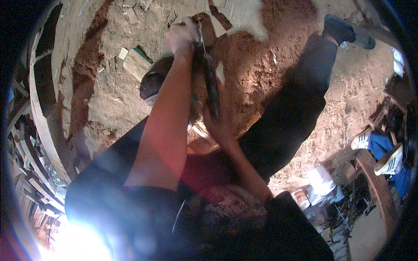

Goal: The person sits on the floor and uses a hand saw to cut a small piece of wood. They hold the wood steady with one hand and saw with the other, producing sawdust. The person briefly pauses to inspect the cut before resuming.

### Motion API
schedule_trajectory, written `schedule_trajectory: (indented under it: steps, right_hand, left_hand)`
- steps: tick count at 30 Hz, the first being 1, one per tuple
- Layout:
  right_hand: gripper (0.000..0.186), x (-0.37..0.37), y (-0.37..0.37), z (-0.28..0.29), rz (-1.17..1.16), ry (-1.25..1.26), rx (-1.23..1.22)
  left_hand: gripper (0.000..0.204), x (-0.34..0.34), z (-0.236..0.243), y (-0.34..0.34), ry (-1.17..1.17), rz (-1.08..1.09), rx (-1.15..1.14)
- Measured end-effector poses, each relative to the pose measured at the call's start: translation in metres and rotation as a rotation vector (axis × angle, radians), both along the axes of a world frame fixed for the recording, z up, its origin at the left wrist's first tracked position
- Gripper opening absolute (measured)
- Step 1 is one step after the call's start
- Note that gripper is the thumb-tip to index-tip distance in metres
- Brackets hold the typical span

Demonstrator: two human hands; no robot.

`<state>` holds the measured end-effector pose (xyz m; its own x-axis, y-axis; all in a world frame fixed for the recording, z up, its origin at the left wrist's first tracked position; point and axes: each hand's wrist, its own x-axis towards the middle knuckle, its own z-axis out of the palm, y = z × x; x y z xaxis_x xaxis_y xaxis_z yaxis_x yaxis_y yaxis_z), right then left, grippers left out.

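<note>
A long, narrow dark tool (210, 82) with a thin bright edge near its far end lies between my hands, pointing away from me; its exact kind is unclear. My left hand (180, 35) is closed in a fist beside the tool's far end, and what its fingers hold is hidden. Around the near end, my right hand (220, 124) is wrapped, slightly blurred and in shadow. A pale strip of wood (203, 132) shows below the right hand, close to my lap. My left foot (151, 85) rests beside the left forearm, in dark footwear.
Wood offcuts (137, 64) lie on the earthen floor (117, 108). My right leg (296, 95) stretches to the upper right. At the lower right are a white container (321, 180), a labelled can (300, 198), a curved timber (378, 187) and striped shoes (389, 161). Wood pieces (37, 174) line the left.
</note>
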<state>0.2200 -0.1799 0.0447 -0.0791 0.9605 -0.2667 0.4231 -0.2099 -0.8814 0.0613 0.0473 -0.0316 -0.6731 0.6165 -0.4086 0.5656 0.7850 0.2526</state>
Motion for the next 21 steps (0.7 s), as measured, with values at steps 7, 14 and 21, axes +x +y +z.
schedule_trajectory:
  steps: [7,14,21]
  right_hand:
    - [0.068,0.005,0.008,-0.005,0.036,0.036,-0.022]
    - [0.063,0.023,-0.032,0.026,0.027,0.001,-0.094]
    - [0.062,0.010,0.040,-0.004,0.086,0.049,0.000]
  left_hand:
    - [0.072,-0.003,0.007,-0.005,0.038,-0.010,0.024]
    - [0.071,0.008,0.020,-0.002,-0.039,0.041,-0.021]
    - [0.071,0.003,0.004,-0.003,-0.048,0.029,-0.002]
